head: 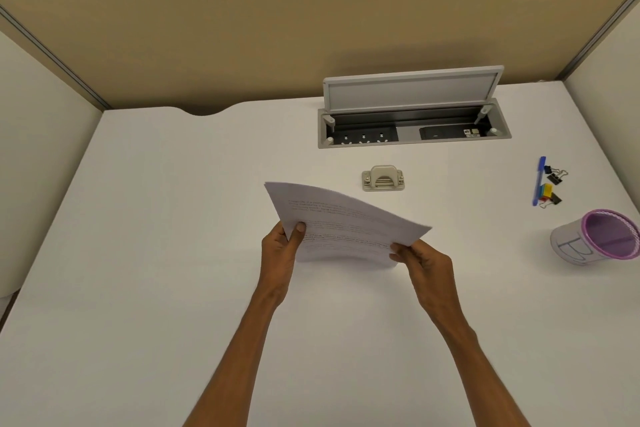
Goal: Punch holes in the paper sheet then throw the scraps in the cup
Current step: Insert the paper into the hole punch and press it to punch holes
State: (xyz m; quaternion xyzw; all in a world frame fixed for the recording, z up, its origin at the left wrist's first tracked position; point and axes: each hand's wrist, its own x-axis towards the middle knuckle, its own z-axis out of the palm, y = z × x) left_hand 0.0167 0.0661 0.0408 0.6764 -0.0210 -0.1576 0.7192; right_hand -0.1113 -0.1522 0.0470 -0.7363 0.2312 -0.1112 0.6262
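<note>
- Two bare forearms reach up from the bottom edge over a white desk (138, 253).
- Left hand (280, 250) grips the paper sheet (346, 218) at its left edge, thumb on top w/ fingers curled beneath.
- Right hand (424, 262) pinches the sheet's near-right corner, thumb & fingertips closed on it.
- The sheet is held clear of the desk at centre, bowed upward, far-left corner raised; faint printed lines cross it, too blurred to read. It may be more than one page; the edge is too soft to say.
- Just beyond the sheet's far edge sits a beige hole punch (383, 178), flat on the desk, untouched.
- At right, near the desk edge, stands a cup (595, 237) w/ purple mesh rim & a white wrap bearing a drawn letter, approx. level w/ the hands, well apart from the sheet.
- Farther back at right: a blue pen (539, 180) beside a cluster of binder clips (554, 184), black & coloured.
- At the rear, a recessed cable box (414, 121) w/ its grey lid propped open, against a tan partition (277, 10).
</note>
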